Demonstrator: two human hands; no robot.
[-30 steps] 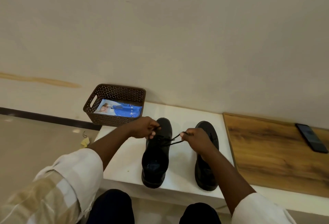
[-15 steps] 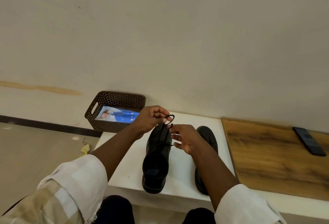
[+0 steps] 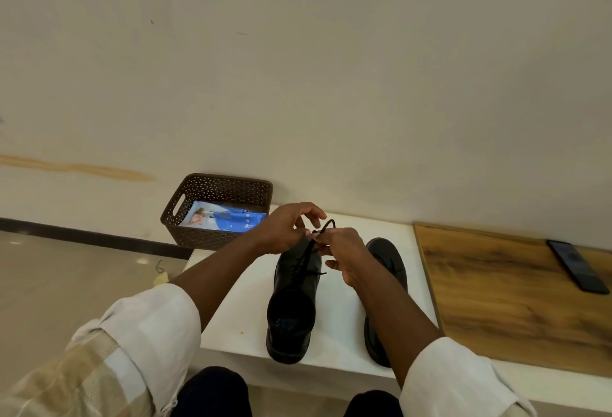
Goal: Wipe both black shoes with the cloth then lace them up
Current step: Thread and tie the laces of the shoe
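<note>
At the centre of the frame, the left hand (image 3: 284, 229) and right hand (image 3: 342, 256) each grip the black lace (image 3: 326, 226) by pinching it, directly above the left shoe (image 3: 293, 310). The right shoe (image 3: 387, 261) stands just beside it on the white desk (image 3: 241, 300), partly behind the right forearm.

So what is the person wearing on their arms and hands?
Both hands are bare: no gloves, rings or watch show. The left hand comes out of a pale cream sleeve pushed up the forearm, with a tan checked fabric showing further back. The right hand has a matching pale sleeve, also pushed up. The forearms are uncovered.
</note>
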